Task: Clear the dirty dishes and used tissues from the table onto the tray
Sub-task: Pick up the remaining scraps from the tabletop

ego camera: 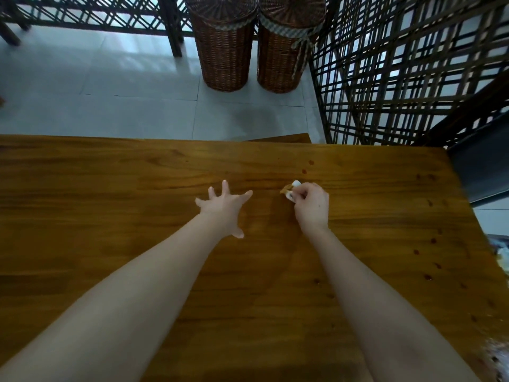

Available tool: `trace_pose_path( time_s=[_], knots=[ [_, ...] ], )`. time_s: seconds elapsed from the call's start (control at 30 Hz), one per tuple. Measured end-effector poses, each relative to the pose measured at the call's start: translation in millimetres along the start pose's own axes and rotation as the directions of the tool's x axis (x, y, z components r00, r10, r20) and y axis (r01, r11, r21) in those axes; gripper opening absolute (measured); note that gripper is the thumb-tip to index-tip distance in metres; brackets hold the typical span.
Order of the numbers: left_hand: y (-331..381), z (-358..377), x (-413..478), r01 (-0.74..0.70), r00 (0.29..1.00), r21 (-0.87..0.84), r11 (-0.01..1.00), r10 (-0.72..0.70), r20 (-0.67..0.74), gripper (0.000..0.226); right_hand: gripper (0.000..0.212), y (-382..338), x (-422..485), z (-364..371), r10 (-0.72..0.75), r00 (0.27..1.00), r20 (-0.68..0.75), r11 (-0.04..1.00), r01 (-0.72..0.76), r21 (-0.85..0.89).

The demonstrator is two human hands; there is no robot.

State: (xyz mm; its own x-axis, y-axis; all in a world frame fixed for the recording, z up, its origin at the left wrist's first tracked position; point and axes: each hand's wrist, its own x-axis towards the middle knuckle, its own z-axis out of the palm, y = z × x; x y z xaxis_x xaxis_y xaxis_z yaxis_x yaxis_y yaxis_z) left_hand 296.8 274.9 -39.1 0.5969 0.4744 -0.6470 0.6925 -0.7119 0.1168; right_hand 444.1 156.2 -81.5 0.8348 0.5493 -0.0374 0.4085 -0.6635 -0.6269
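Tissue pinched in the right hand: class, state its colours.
The tissue is white with a brownish stain; head view shows it best.

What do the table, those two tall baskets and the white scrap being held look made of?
Table: wood, glossy varnish, visible grain and knots. Baskets: woven brown wicker, probably rattan. Scrap in the right hand: likely tissue paper, crumpled, brown-stained.

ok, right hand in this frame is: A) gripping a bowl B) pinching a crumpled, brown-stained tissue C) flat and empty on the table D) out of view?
B: the right hand curls its fingers round a crumpled white tissue with a brown stain, over the wooden table; the left hand is spread open, holding nothing.
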Motion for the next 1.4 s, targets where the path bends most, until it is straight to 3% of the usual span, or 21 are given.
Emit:
trace_pose_path(
  time_s=[0.47, 0.93, 1.17, 1.4],
  knots=[
    [1, 29, 35, 0.049, 0.999, -0.024, 0.998, -0.049, 0.017, 0.121, 0.018, 4, 85, -9, 0.147, 0.980, -0.131, 0.987, -0.138, 0.077],
    [1, 31, 39, 0.059, 0.998, -0.014, 0.998, -0.059, 0.028, 0.124, 0.014, 16, 23, -1, 0.037, 0.999, -0.038, 0.999, -0.038, -0.021],
    [2, 26, 41, 0.079, 0.993, -0.018, 0.997, -0.077, 0.089, 0.123, 0.014, 4, 50, -6, 0.063, 0.997, -0.053, 0.997, -0.060, 0.049],
    [3, 24, 36, 0.065, 0.995, -0.005, 0.998, -0.065, 0.077, 0.120, 0.015, -13, 83, 1, 0.254, 0.952, -0.173, 0.963, -0.233, 0.133]
  ],
)
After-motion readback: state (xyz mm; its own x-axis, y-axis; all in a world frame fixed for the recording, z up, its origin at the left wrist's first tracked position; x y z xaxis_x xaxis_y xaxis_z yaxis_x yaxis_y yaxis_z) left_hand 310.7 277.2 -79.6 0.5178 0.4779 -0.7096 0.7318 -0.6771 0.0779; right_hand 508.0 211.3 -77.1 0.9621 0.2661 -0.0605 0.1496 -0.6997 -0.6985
